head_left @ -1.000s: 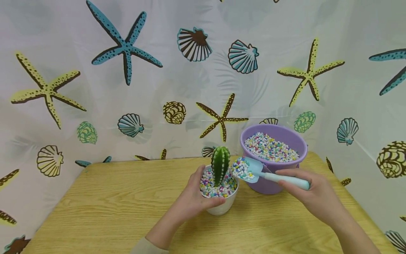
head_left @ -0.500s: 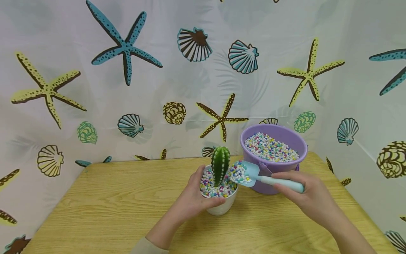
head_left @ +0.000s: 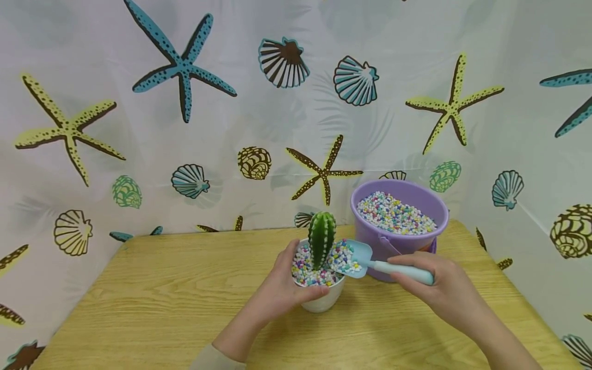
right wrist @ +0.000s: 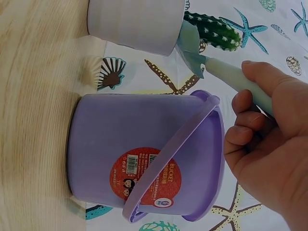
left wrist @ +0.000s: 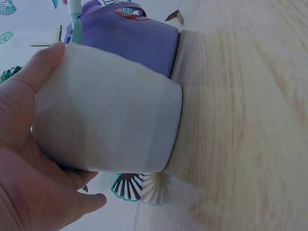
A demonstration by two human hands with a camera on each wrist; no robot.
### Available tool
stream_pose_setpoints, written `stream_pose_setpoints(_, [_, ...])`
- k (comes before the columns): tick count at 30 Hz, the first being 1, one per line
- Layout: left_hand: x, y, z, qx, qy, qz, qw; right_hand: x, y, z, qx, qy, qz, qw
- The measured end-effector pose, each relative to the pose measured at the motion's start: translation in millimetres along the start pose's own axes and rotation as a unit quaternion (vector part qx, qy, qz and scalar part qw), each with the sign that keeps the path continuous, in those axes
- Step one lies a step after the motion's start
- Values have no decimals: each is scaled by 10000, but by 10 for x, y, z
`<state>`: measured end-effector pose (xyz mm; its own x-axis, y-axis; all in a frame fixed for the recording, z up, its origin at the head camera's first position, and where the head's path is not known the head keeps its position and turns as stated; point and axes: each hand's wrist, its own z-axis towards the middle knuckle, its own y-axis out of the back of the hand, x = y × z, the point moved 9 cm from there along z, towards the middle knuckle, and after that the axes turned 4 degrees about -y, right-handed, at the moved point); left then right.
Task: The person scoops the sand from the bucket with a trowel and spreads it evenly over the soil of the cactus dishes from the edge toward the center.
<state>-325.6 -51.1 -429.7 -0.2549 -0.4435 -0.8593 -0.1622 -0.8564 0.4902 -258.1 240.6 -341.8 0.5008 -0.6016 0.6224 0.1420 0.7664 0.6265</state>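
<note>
A green cactus (head_left: 320,240) stands upright in a white pot (head_left: 321,301), ringed by multicoloured pebbles (head_left: 307,272). My left hand (head_left: 279,288) grips the pot from its left side, thumb in front; the left wrist view shows the pot's smooth wall (left wrist: 110,110) between thumb and fingers. With my right hand (head_left: 444,282) I hold a light blue hand shovel (head_left: 407,272) by its handle. Its blade carries a heap of pebbles and tips over the pot's right rim beside the cactus. In the right wrist view the shovel (right wrist: 231,77) hides part of the pot's rim.
Behind the shovel stands a purple bucket (head_left: 376,247) holding many similar pebbles (head_left: 393,213). Its carrying handle (right wrist: 168,154) hangs down across a red label. The wooden table (head_left: 176,298) meets a curtain (head_left: 222,113) printed with starfish and shells at the back.
My right hand has moved left and slightly down, bringing the loaded shovel from the pot's right edge to over its pebbles beside the cactus. The left hand keeps its grip on the pot.
</note>
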Motion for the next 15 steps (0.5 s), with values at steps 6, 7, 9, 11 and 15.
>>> stream_pose_setpoints(6, [-6,-1,0,-5,-35,24,10000,87,24,0,-165,390,-244,9988])
stream_pose_setpoints(7, [-6,-2,0,-2,-38,21,10000,102,28,-1,-191,455,-273,9984])
stream_pose_setpoints(9, [-4,-4,2,0,-41,18,10000,127,33,-5,-237,562,-341,9976])
stream_pose_setpoints(11, [-1,-4,4,-6,-41,21,10000,152,36,-11,-285,669,-430,9964])
stream_pose_setpoints(15, [-4,-5,3,-14,-47,21,10000,205,37,-22,-375,902,-602,9934])
